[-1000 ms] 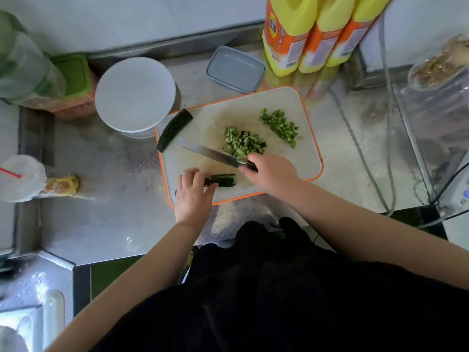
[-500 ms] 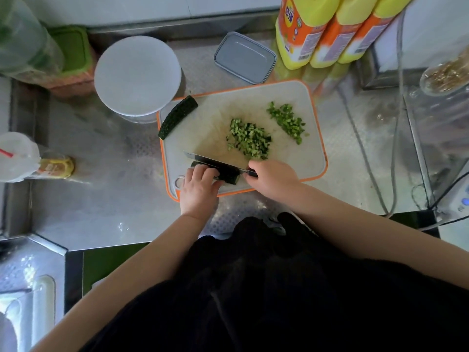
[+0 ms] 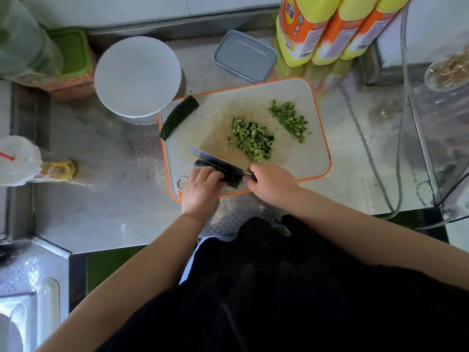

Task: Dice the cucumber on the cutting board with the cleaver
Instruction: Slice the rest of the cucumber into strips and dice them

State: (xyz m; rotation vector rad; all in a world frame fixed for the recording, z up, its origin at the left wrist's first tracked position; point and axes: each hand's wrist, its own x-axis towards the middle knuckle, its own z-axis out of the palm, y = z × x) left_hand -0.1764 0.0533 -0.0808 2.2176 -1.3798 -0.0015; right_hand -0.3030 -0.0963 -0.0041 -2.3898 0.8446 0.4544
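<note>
- Cutting board (image 3: 312, 158): white with an orange rim, lying flat, stretching away from both hands.
- Cleaver (image 3: 215, 160): blade on edge, laid lengthwise on the cucumber piece, handle in the right hand (image 3: 272, 185).
- Cucumber piece (image 3: 229, 177): dark green, under the left hand (image 3: 201, 186) fingers.
- Cucumber half (image 3: 179, 118): beyond the left hand, at the board's far corner.
- Diced cucumber (image 3: 252, 139): two heaps beyond the right hand.

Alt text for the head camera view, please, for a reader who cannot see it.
Seen from above, a person's right hand holds a cleaver lengthwise over a cucumber piece that the left hand steadies on an orange-rimmed cutting board. Two piles of diced cucumber and another cucumber piece lie farther back on the board.
</note>
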